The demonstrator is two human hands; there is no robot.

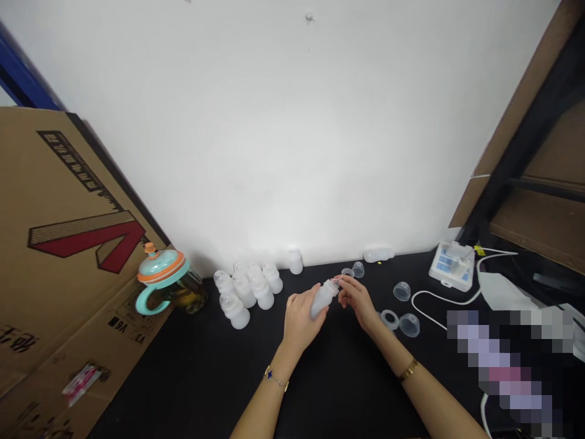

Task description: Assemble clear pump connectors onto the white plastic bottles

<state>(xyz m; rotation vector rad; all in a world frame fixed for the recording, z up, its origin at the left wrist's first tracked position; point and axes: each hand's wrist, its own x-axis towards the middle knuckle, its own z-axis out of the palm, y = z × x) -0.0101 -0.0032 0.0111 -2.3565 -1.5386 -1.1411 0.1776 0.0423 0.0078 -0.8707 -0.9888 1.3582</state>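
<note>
My left hand (303, 317) is wrapped round a milky white baby bottle (322, 299), which is tilted with its neck up to the right. At the bottle's mouth, the fingers of my right hand (355, 297) pinch a small translucent piece (337, 280) that looks like a teat. Its exact shape is partly hidden by the fingertips. Clear dome caps (409, 325) and a translucent collar ring (389, 319) lie right of my right hand. Behind it are another ring (347, 272) and a smaller-looking dome cap (359, 269).
Several capped bottles (244, 289) stand at left. One bottle (296, 262) stands by the wall; another (378, 255) lies on its side. A teapot-like jug (171, 280) sits beside a cardboard box (68, 256). A power strip (452, 265) with a white cable is at right.
</note>
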